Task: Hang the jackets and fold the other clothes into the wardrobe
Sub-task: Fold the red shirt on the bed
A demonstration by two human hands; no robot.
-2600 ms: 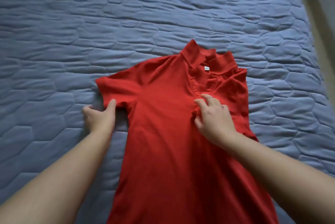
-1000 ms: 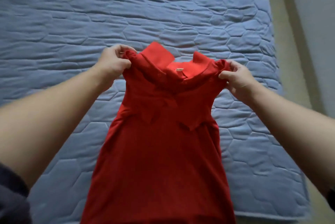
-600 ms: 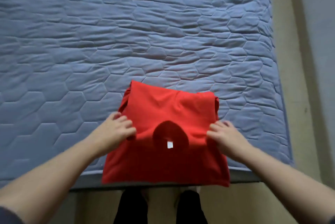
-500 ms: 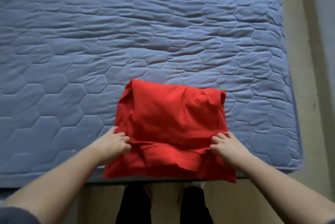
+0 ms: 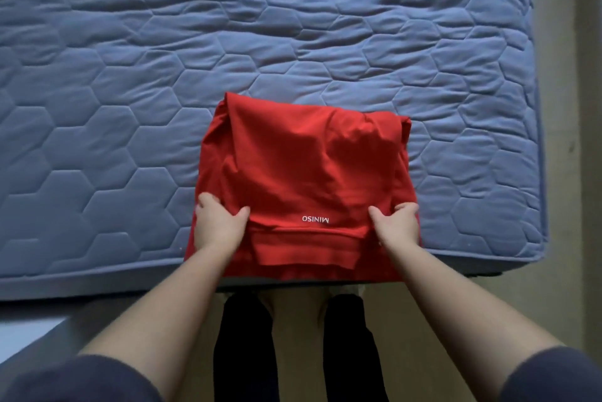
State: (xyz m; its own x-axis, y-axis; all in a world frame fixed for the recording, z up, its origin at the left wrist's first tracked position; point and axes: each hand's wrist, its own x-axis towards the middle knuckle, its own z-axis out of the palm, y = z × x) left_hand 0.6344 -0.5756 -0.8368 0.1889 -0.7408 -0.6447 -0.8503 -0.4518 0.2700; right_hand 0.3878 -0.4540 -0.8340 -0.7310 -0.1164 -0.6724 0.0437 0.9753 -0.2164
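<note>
Covering most of the view from the left edge almost to the right, a blue quilted mattress (image 5: 130, 108) shows a hexagon stitch pattern; its near edge crosses the lower part of the view.

Left hand (image 5: 219, 225): placed at the near left corner of the folded red shirt (image 5: 303, 167); thumb laid on the top layer, fingers curled at the side of the fold; the hand grips the cloth.

Red shirt: folded into a rough rectangle; lying on the mattress at its near edge, with the nearest layers slightly overhanging that edge; white lettering (image 5: 315, 219) reading MINISO, upside down in this view, sits on the top layer between the two hands; the far right corner is rumpled.

Below the shirt, two legs in dark trousers (image 5: 244, 346) stand on a pale floor (image 5: 299, 336); both forearms are bare.

Right hand (image 5: 395, 225): mirrored at the near right corner; thumb on top, fingers wrapped round the side; it grips the shirt.

Right of the mattress, a strip of the same floor runs along the bed's side.
</note>
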